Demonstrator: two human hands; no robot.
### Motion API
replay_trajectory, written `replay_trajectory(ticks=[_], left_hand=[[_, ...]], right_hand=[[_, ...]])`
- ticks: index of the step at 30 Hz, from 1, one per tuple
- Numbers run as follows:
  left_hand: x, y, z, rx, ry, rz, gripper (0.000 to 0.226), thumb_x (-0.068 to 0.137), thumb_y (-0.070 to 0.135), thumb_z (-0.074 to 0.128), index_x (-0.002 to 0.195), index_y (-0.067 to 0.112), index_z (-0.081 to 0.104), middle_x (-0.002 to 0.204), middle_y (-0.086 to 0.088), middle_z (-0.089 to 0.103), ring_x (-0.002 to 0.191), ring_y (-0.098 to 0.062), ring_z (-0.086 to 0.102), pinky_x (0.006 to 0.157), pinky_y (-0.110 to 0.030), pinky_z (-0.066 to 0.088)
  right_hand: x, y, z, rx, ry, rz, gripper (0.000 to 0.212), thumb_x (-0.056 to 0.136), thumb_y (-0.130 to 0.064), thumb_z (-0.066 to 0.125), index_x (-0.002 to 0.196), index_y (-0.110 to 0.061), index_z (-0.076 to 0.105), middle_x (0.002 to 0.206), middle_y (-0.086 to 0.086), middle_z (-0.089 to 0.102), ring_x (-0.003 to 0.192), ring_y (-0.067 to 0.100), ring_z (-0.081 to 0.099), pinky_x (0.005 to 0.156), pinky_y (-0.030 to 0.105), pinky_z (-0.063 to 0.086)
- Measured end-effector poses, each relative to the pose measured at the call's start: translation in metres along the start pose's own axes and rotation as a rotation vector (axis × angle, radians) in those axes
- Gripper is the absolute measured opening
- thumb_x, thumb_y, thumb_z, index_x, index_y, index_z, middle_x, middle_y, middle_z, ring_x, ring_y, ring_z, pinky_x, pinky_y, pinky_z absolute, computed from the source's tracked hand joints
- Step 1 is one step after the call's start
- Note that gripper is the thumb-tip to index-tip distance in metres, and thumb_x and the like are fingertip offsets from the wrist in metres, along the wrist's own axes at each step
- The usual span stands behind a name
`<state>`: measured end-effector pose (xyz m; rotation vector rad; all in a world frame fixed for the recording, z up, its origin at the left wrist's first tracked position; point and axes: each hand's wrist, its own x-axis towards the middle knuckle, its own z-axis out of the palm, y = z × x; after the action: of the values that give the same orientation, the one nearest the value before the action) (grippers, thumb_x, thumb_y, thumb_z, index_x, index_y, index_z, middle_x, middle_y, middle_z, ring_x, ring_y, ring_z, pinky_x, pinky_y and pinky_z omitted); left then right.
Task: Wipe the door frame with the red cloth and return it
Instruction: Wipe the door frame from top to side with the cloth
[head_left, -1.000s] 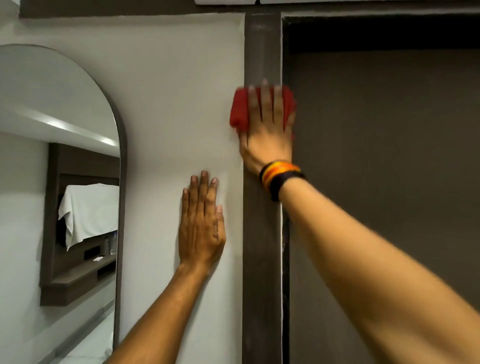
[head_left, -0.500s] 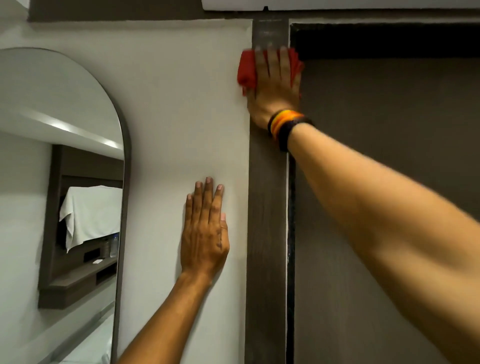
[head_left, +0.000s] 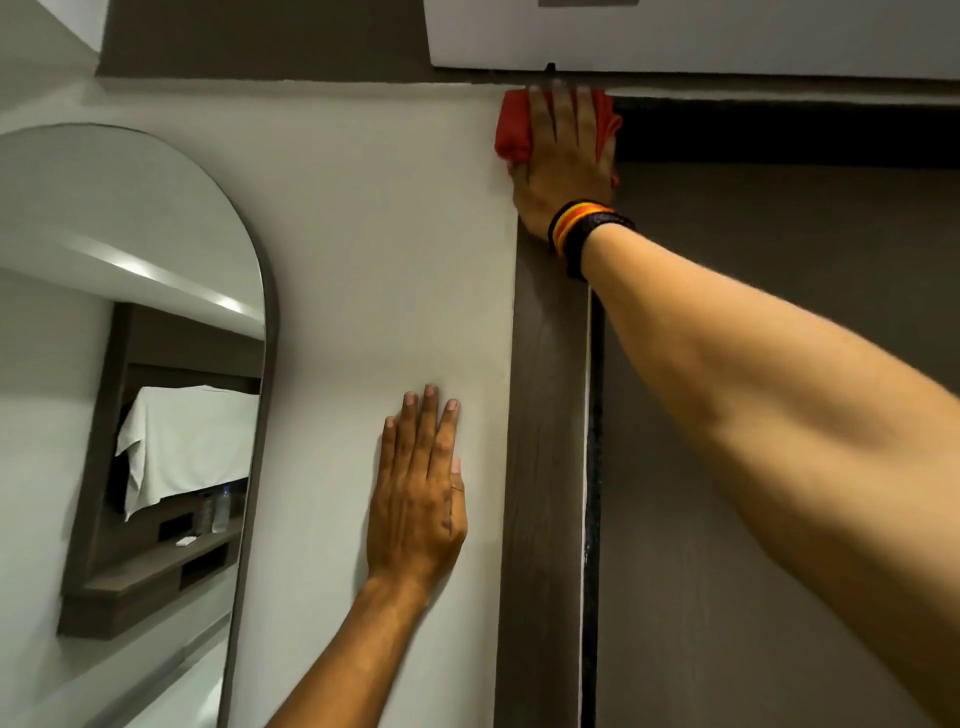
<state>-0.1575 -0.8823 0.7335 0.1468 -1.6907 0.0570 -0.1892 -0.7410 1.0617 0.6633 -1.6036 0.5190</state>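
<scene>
The dark brown door frame (head_left: 548, 441) runs up the middle of the view. At its top corner, my right hand (head_left: 563, 161) presses the red cloth (head_left: 511, 130) flat against the frame, fingers spread over it; a striped band and a black band sit on that wrist. The cloth shows on both sides of the hand, and its middle is hidden beneath the palm. My left hand (head_left: 418, 493) lies flat on the white wall (head_left: 374, 249), fingers together, just left of the frame and well below the cloth. It holds nothing.
The closed dark door (head_left: 779, 467) fills the right side. An arched mirror (head_left: 130, 364) hangs on the wall at left, reflecting a shelf and a white towel. A white panel (head_left: 675, 36) sits above the frame's top edge.
My right hand has slid the red cloth up the frame, from mid-height to the top corner. The view has tilted upward. My left hand stays flat on the wall.
</scene>
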Motion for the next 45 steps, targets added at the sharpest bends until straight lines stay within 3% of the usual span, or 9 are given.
replay_trajectory(ticks=[6,14,20,29,36,41,45], left_hand=[[0.000,0.001,-0.002,0.001,-0.010,0.008,0.061,0.105,0.022,0.034,0.164,0.016,0.017,0.174,-0.005,0.008,0.162,-0.023,0.005,0.131,-0.047,0.018],[0.000,0.000,0.001,-0.002,-0.006,0.000,0.060,0.106,0.024,0.031,0.164,0.017,0.015,0.175,-0.004,0.007,0.162,-0.022,0.004,0.131,-0.047,0.020],[-0.001,0.001,-0.001,-0.001,-0.015,-0.008,0.061,0.106,0.022,0.034,0.164,0.016,0.015,0.175,-0.005,0.008,0.162,-0.023,0.005,0.130,-0.048,0.022],[0.000,-0.002,0.005,0.001,0.010,-0.001,0.060,0.107,0.025,0.029,0.165,0.020,0.013,0.175,0.000,0.006,0.162,-0.021,0.002,0.132,-0.039,0.008],[0.000,0.001,-0.001,0.000,-0.017,-0.003,0.062,0.106,0.022,0.034,0.164,0.017,0.014,0.175,-0.003,0.007,0.162,-0.022,0.003,0.131,-0.046,0.019],[0.002,0.002,-0.003,0.006,-0.020,-0.001,0.061,0.106,0.023,0.031,0.164,0.017,0.015,0.175,-0.003,0.007,0.162,-0.022,0.004,0.131,-0.046,0.018],[0.001,0.004,-0.005,0.009,-0.016,0.005,0.060,0.106,0.022,0.031,0.164,0.016,0.016,0.174,-0.004,0.009,0.162,-0.023,0.005,0.132,-0.045,0.016]], right_hand=[[-0.050,0.001,0.007,0.001,0.025,-0.006,0.069,0.099,-0.036,0.042,0.161,-0.023,0.013,0.170,0.001,0.010,0.158,0.027,0.003,0.126,0.057,0.007],[0.018,0.000,-0.010,0.021,-0.063,0.006,0.071,0.100,-0.036,0.041,0.161,-0.022,0.009,0.171,0.003,0.006,0.158,0.029,0.000,0.125,0.061,0.007],[-0.048,-0.002,0.007,0.018,0.003,0.002,0.070,0.098,-0.030,0.044,0.161,-0.023,0.013,0.170,0.000,0.010,0.158,0.027,0.002,0.126,0.058,0.005],[0.028,-0.005,-0.008,0.040,-0.035,0.027,0.072,0.099,-0.029,0.045,0.161,-0.020,0.010,0.170,0.003,0.009,0.158,0.030,0.000,0.126,0.061,0.004],[-0.022,-0.001,0.006,0.020,0.021,0.000,0.070,0.098,-0.028,0.046,0.161,-0.021,0.015,0.169,0.002,0.013,0.158,0.028,0.004,0.126,0.059,0.007],[-0.011,-0.002,-0.001,0.025,0.003,-0.008,0.070,0.098,-0.028,0.044,0.161,-0.021,0.014,0.170,0.001,0.012,0.158,0.028,0.003,0.125,0.061,0.008],[-0.064,-0.002,0.010,0.018,0.045,-0.018,0.071,0.097,-0.027,0.044,0.161,-0.021,0.015,0.170,0.000,0.011,0.158,0.026,0.004,0.126,0.059,0.007]])
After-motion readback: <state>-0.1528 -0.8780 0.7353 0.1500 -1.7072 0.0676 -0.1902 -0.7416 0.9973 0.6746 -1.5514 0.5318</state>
